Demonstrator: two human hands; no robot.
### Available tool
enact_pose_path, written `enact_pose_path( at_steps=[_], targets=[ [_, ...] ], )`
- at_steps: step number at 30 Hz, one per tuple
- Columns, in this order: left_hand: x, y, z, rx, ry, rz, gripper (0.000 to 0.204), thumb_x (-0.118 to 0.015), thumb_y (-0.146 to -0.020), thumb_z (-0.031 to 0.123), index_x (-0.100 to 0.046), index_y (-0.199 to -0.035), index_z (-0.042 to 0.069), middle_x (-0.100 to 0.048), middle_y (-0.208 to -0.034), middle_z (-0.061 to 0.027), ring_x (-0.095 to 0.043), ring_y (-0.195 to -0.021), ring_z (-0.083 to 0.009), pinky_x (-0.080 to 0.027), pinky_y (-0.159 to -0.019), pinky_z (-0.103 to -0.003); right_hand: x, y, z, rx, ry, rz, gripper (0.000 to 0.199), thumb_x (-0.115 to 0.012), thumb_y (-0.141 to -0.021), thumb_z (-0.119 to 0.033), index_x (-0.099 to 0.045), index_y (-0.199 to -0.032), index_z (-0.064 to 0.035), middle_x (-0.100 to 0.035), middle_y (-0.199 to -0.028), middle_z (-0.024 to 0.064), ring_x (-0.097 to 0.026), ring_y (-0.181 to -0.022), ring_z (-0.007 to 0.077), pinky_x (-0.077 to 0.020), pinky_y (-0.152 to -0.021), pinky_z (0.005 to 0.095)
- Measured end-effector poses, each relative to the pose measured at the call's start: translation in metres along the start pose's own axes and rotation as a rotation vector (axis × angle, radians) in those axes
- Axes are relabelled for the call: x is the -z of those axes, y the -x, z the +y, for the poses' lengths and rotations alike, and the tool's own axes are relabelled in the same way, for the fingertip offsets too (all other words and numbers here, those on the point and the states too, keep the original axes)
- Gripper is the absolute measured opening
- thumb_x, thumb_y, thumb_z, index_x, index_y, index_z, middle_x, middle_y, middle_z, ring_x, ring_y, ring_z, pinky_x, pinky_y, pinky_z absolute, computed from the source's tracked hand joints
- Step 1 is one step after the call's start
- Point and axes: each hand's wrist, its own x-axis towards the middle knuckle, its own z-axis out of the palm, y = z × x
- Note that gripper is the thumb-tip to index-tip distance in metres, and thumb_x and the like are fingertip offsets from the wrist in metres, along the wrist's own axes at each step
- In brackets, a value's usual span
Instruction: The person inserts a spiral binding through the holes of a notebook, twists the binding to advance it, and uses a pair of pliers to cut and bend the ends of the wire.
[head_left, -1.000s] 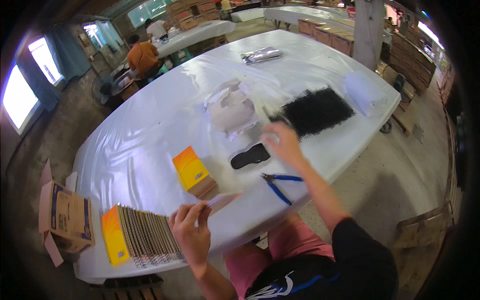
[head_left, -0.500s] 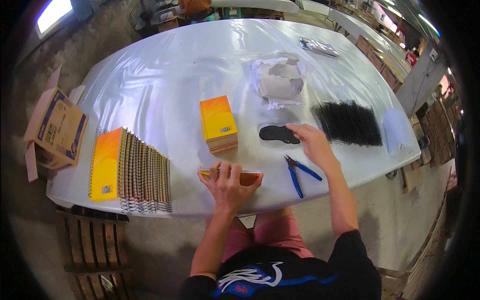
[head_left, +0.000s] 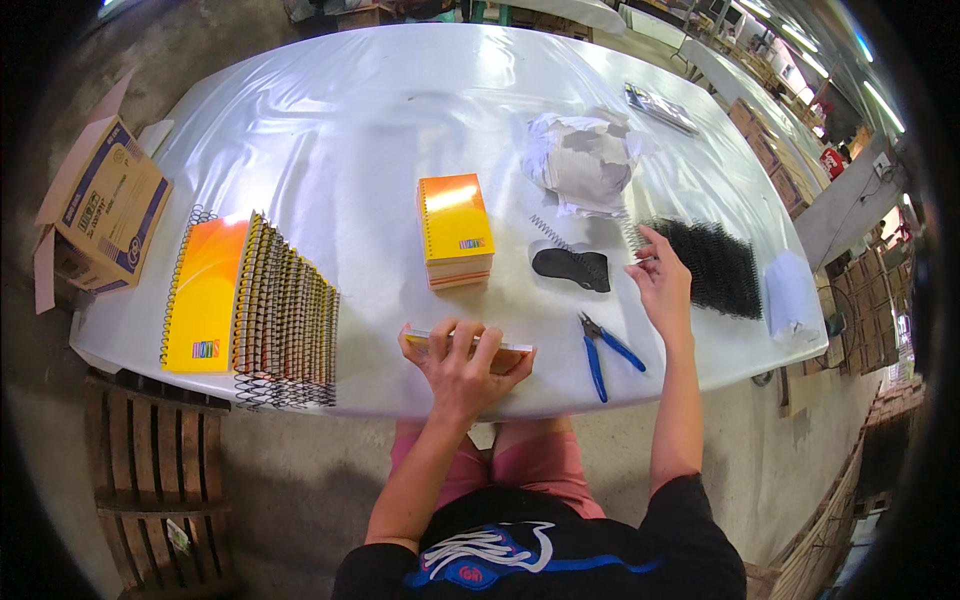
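Note:
My left hand (head_left: 462, 372) grips a thin yellow-and-orange notebook (head_left: 515, 350), held on edge at the table's front; its fingers cover much of it. My right hand (head_left: 662, 285) is raised beside a pile of black spiral coils (head_left: 715, 265), thumb and forefinger apart. Close to its fingertips is a single coil (head_left: 632, 236); contact cannot be made out. Left of that hand lies a flat black sole-shaped pad (head_left: 570, 270), with one loose coil (head_left: 548, 232) at its upper edge. Blue-handled cutters (head_left: 610, 355) lie with their handles spread toward me.
A stack of yellow notebooks (head_left: 455, 225) stands mid-table. Coil-bound notebooks (head_left: 205, 300) form a row at left, near an open carton (head_left: 110, 205). Crumpled paper (head_left: 580, 160), a clear plastic roll (head_left: 793, 295) and a flat packet (head_left: 660, 107) also lie on the white-covered table (head_left: 330, 130).
My right hand has moved right, from the black pad toward the coil pile, and its fingers have spread. My left hand keeps holding the notebook. The view has shifted slightly.

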Motion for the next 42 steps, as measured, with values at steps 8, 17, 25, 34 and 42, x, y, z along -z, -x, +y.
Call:
enact_pose_path(
  at_steps=[8, 17, 25, 34, 42],
  targets=[
    [0.008, 0.001, 0.002, -0.023, 0.019, -0.044, 0.033, -0.080, -0.056, 0.041, -0.059, -0.068, 0.018, -0.056, -0.081, 0.0038, -0.050, -0.093, -0.0206, -0.023, -0.093, -0.054, 0.000, 0.050, -0.073, -0.043, -0.290, -0.479, 0.036, -0.059, -0.086, -0.005, -0.056, -0.122, -0.0079, -0.048, -0.084, 0.0042, -0.046, -0.075, 0.0133, -0.0406, -0.067, 0.0244],
    [0.012, 0.000, -0.001, -0.051, -0.015, -0.076, 0.037, -0.079, -0.056, 0.046, -0.057, -0.066, 0.017, -0.052, -0.078, 0.0020, -0.049, -0.090, -0.0218, -0.026, -0.087, -0.055, -0.037, 0.079, -0.073, 0.128, -0.316, -0.373, 0.019, -0.065, -0.080, -0.001, -0.069, -0.098, -0.0055, -0.063, -0.088, 0.0090, -0.058, -0.080, 0.0189, -0.0460, -0.072, 0.0276],
    [0.014, 0.000, 0.000, -0.056, -0.019, -0.077, 0.040, -0.079, -0.056, 0.048, -0.057, -0.064, 0.016, -0.051, -0.077, 0.0012, -0.049, -0.088, -0.0216, -0.027, -0.084, -0.055, -0.031, 0.073, -0.071, 0.178, -0.308, -0.512, 0.015, -0.063, -0.083, -0.006, -0.068, -0.097, -0.0056, -0.062, -0.084, 0.0093, -0.059, -0.073, 0.0205, -0.0473, -0.067, 0.0289],
    [0.022, 0.003, -0.011, -0.095, -0.028, -0.197, 0.039, -0.077, -0.063, 0.046, -0.061, -0.085, 0.017, -0.052, -0.085, 0.0006, -0.049, -0.090, -0.0210, -0.028, -0.087, -0.048, -0.022, 0.070, -0.091, 0.106, -0.151, -0.656, 0.025, -0.053, -0.093, -0.021, -0.058, -0.112, -0.0055, -0.063, -0.081, 0.0142, -0.062, -0.068, 0.0261, -0.0476, -0.062, 0.0323],
    [0.024, -0.001, -0.008, -0.066, -0.024, -0.230, 0.042, -0.078, -0.061, 0.046, -0.061, -0.083, 0.015, -0.051, -0.087, -0.0038, -0.048, -0.092, -0.0223, -0.028, -0.088, -0.048, -0.026, 0.047, -0.064, 0.239, 0.014, -0.828, 0.028, -0.057, -0.088, -0.021, -0.058, -0.114, -0.0093, -0.063, -0.097, 0.0126, -0.063, -0.083, 0.0297, -0.0483, -0.072, 0.0379]
  ],
)
